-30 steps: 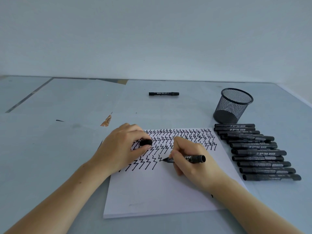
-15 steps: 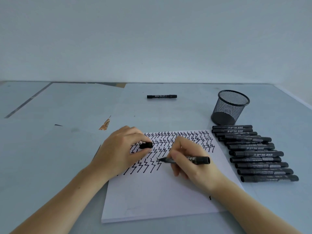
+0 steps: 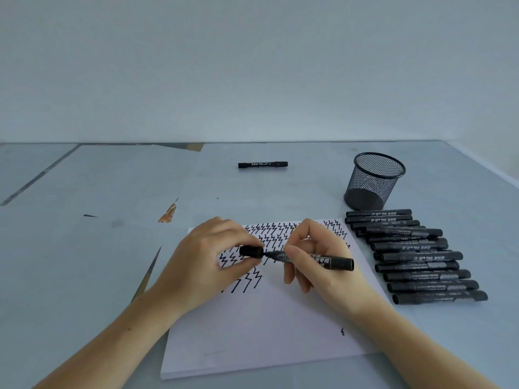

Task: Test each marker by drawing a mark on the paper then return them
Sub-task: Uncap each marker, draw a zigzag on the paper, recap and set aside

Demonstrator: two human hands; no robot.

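A person capped a black marker [image 3: 323, 259] above a sheet of paper [image 3: 269, 327] covered along its top in rows of zigzag test marks. The marker lay almost level between the two hands, its tip end pointing left toward the cap [image 3: 251, 251] and meeting the cap's mouth, whether already seated could not be told.

The marker looked light, stiff and smooth-sided, the sort of thing best pinched around the middle of the barrel, where a grip steers the tip without smearing ink on skin. The cap, short and slick, seemed to call for a firm pinch near its closed end.

The right hand [image 3: 323, 265] held the barrel that way: thumb and forefinger closed narrowly around it, the other fingers curled loosely beneath. The left hand [image 3: 207, 265] pinched the cap between thumb and curled fingers, the heel of the hand low over the paper.

A row [image 3: 418, 256] of capped markers lay side by side on the table [image 3: 84, 276] just right of the paper, near a mesh cup [image 3: 375, 181]. One more marker, the loner [image 3: 263, 164], lay well apart at the far side.
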